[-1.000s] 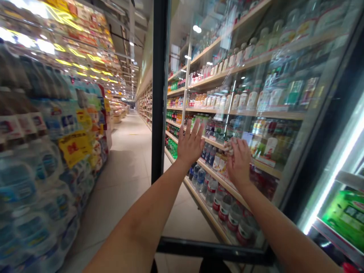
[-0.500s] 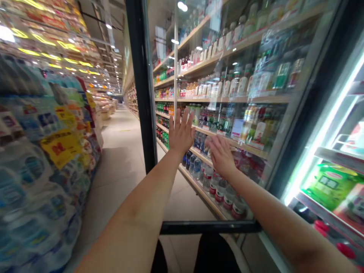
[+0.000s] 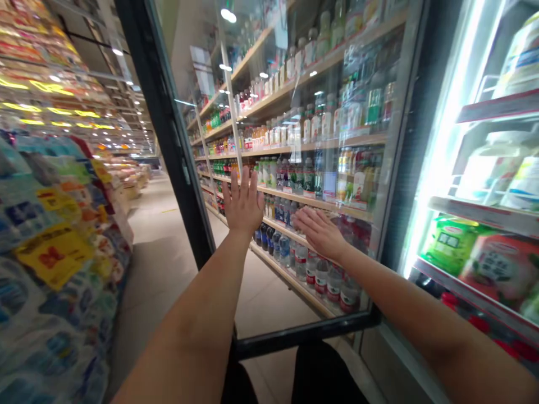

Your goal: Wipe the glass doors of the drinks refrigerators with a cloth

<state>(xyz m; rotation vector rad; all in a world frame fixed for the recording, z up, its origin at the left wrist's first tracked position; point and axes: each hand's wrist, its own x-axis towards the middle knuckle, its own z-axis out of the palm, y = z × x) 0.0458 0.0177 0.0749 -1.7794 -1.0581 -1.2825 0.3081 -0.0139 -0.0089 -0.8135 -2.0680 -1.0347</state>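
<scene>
Head view: I stand before a glass door point(image 3: 278, 134) that hangs ajar beside a brightly lit cooler, its black frame point(image 3: 166, 129) leaning in my sight and its bottom bar point(image 3: 307, 334) crossing in front of my dark trousers point(image 3: 324, 370). My left hand point(image 3: 243, 205) is flattened toward the pane, fingers spread and gripping nothing; it seems to rest against the glass, perhaps so the broad palm braces the door. My right hand point(image 3: 322, 233) lies lower and slanted, fingers close together as if to press evenly; something pale shows at its fingertips, but I cannot tell whether it grasps anything. Both arms reach well forward, likely because the pane is some way in front of me. Red-labelled bottles point(image 3: 332, 286) show in the glass. To my right, a green pack point(image 3: 448, 244) and a pink pack point(image 3: 501, 266) stand face outward, presumably so shoppers can read them; to my left, a yellow sign point(image 3: 54, 255) hangs on stacked goods, likely for the same reason.
</scene>
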